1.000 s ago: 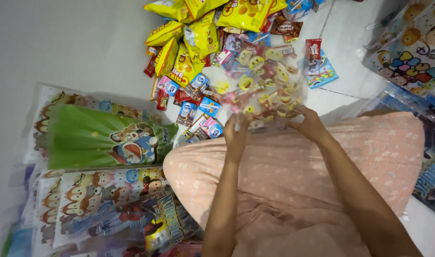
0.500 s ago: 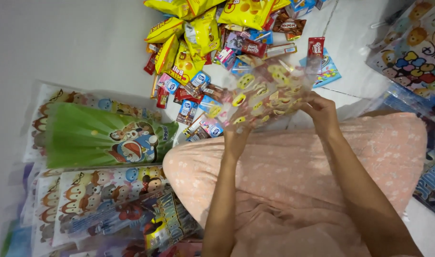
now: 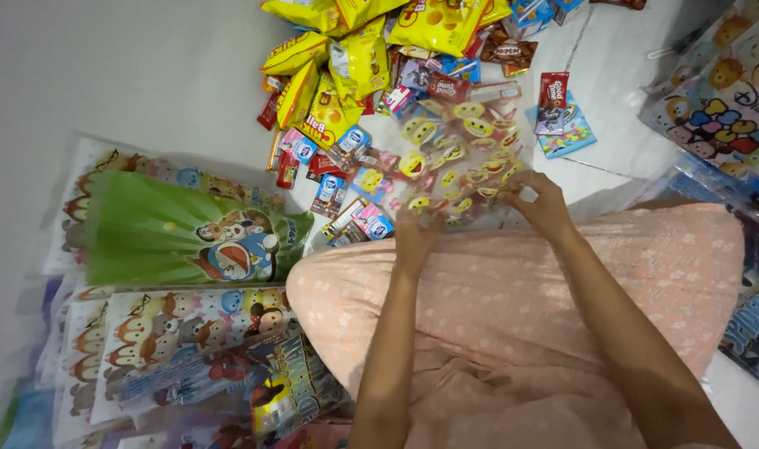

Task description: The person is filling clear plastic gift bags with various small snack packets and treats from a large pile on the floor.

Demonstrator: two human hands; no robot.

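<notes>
Both hands hold 1 clear plastic bag (image 3: 454,158) printed with small yellow smiley faces, raised just above the floor (image 3: 147,75) in front of the person's knee. The left hand (image 3: 414,233) pinches the bag's lower left edge, its grip narrow and closed on the film; the right hand (image 3: 539,201) pinches the lower right edge in the same way, fingers curled tight on the plastic. The bag stretches between the 2 hands and fans upward, tilted away from the person, and the snacks behind show through it. The person sits on the pale floor in a pink dotted garment (image 3: 512,299) that covers the lap and bent knee. Beyond the bag lies a heap of snacks: yellow chip packets (image 3: 346,66), small blue and white milk cartons (image 3: 338,179), and red wrapped biscuits (image 3: 552,90) a little apart to the right. To the left of the knee lies a green cartoon gift bag (image 3: 180,241) on top of a stack of other flat cartoon-printed bags (image 3: 172,341). More printed bags (image 3: 720,91) lie at the right edge.
</notes>
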